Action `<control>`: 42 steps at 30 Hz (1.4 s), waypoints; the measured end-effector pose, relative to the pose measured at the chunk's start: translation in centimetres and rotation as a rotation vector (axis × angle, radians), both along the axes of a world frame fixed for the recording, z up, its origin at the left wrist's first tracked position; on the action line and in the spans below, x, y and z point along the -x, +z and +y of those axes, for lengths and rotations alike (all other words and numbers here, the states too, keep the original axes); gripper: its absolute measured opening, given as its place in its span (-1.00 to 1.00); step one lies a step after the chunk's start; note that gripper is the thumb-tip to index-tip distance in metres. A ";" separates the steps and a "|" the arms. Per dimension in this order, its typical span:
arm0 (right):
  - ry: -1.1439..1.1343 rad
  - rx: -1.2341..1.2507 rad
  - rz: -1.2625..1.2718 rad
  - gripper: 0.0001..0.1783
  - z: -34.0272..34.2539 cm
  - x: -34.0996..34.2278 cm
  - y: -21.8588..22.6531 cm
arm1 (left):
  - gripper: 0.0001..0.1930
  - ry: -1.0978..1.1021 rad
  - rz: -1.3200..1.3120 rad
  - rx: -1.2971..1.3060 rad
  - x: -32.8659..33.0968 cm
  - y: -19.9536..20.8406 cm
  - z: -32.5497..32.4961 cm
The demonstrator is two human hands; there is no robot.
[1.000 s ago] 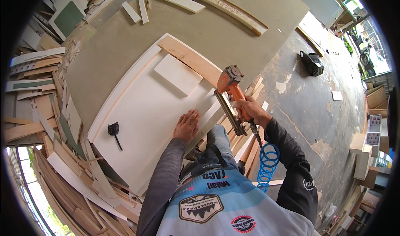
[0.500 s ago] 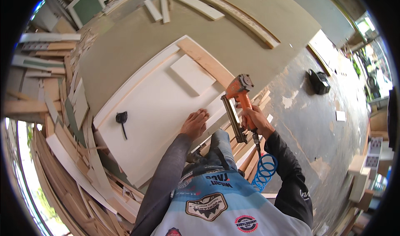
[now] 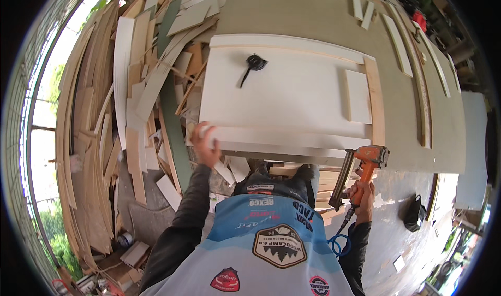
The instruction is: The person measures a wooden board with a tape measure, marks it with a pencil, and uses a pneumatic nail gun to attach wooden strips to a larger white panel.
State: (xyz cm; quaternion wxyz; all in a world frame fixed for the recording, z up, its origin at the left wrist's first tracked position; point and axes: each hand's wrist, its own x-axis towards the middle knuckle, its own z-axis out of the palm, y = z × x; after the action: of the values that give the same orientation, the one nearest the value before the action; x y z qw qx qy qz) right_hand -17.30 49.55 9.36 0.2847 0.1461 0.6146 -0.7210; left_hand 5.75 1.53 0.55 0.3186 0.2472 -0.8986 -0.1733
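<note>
My right hand wraps the orange pistol-shaped nail gun at four o'clock; my half-curled left hand at nine, grip unclear, should steady the white rectangular board at twelve

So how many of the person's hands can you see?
2: the left hand at the near-left corner of the white panel, and the right hand gripping the orange nail gun.
</note>
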 end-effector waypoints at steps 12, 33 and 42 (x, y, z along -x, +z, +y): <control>0.407 -0.031 0.111 -0.50 -9.5 -0.6 1.0 | -0.71 0.113 0.146 -0.409 -6.6 -1.9 -2.6; 0.875 -0.045 0.166 -0.46 -21.6 -1.4 3.0 | -0.78 0.358 0.236 -0.320 -5.0 -3.8 -0.4; 1.156 0.007 0.278 -0.53 -30.2 -4.0 4.2 | -0.75 0.316 0.228 -0.327 -5.3 -3.5 -0.9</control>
State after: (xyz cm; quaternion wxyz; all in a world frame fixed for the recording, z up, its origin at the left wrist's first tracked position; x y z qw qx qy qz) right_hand -13.28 19.37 13.51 0.5484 -0.3092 0.6237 -0.4633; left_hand 11.03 0.64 -2.91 0.3968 0.4117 -0.7671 -0.2908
